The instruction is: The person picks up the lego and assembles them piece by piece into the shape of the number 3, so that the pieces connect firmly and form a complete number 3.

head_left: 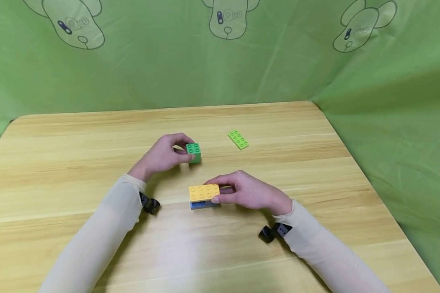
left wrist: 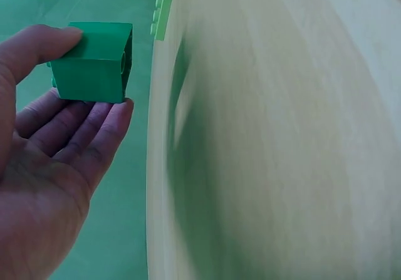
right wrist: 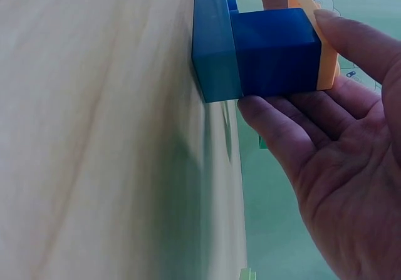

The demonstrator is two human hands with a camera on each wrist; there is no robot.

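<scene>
My left hand (head_left: 165, 156) pinches a dark green square brick (head_left: 194, 152) between thumb and fingers just above the table; the left wrist view shows the same green brick (left wrist: 94, 64) held at my fingertips (left wrist: 116, 114). My right hand (head_left: 242, 189) grips a stack with a flat yellow brick (head_left: 204, 192) on top of blue bricks (head_left: 201, 204), standing on the wooden table (head_left: 77, 171). In the right wrist view the blue bricks (right wrist: 263, 51) sit between my thumb and fingers (right wrist: 276, 126), with the yellow brick (right wrist: 319, 39) beyond them.
A flat light green brick (head_left: 238, 139) lies alone on the table behind the hands, also visible as a light green brick (left wrist: 164, 10) in the left wrist view. A green cloth backdrop (head_left: 242, 61) surrounds the table at the back and right.
</scene>
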